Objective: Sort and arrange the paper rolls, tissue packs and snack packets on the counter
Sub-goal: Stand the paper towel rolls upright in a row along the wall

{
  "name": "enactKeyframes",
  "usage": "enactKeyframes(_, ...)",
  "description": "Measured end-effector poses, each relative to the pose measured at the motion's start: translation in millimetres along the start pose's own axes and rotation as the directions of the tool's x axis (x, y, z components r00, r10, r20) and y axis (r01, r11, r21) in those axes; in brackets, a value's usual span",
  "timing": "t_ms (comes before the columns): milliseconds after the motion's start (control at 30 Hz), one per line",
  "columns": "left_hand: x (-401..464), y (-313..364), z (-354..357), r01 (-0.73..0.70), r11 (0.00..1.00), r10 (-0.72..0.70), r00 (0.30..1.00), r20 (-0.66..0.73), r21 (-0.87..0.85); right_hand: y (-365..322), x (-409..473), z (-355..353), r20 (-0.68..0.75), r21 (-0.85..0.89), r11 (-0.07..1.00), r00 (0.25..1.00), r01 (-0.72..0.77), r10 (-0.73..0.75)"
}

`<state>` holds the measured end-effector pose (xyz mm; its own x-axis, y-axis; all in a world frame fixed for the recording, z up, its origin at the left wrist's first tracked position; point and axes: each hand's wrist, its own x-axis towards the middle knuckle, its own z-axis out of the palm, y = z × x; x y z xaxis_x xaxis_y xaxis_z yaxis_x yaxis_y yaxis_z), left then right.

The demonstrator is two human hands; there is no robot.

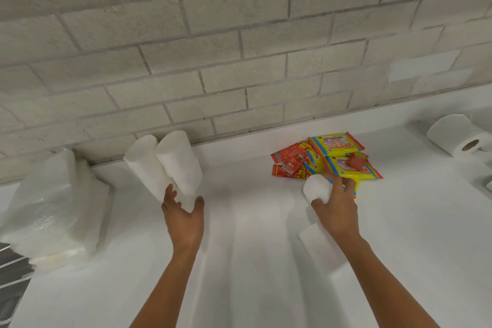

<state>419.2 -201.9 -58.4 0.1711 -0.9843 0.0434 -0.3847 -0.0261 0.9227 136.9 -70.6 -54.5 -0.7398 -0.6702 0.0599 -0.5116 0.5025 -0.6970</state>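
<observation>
Two tall white paper rolls point(165, 165) stand side by side near the wall on the white counter point(239, 261). My left hand point(183, 218) is just in front of them, fingers spread, its fingertips at the base of the rolls. My right hand point(335, 208) grips a white paper roll point(316, 189) lifted above the counter. Another white roll point(316, 247) lies under my right forearm. A heap of red and yellow snack packets point(327, 160) sits behind my right hand. Plastic-wrapped tissue packs point(53, 205) are stacked at the left.
A toilet roll point(455, 133) lies on its side at the far right, with another partly cut off beside it. A grey brick wall point(239, 48) runs along the back of the counter. Something dark shows at the lower left edge.
</observation>
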Motion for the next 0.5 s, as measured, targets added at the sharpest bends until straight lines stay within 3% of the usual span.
enactKeyframes(133, -30, 5, 4, -0.202, 0.977, 0.195, 0.975, 0.102, 0.061, -10, -6, 1, -0.005, 0.129, 0.991, 0.999, 0.034, -0.034)
enactKeyframes(233, -48, 13, 10, -0.288, 0.958, 0.279, 0.934, 0.224, 0.006, -20, -9, 0, 0.018, 0.374, 0.927, 1.0, 0.012, -0.02)
enactKeyframes(300, -57, 23, 14, -0.237, 0.97, 0.243, 0.913, 0.329, -0.059, -29, -12, 1, 0.095, 0.581, 0.811, 0.995, -0.075, 0.024)
enactKeyframes(367, -66, 36, 18, -0.099, 0.99, 0.137, 0.869, 0.475, -0.105, -39, -16, 1, 0.237, 0.722, 0.658, 0.97, -0.212, 0.053)
enactKeyframes(500, -79, 56, 23, 0.062, 0.992, 0.029, 0.732, 0.681, -0.108, -54, -30, 0, 0.448, 0.825, 0.424, 0.89, -0.373, -0.088)
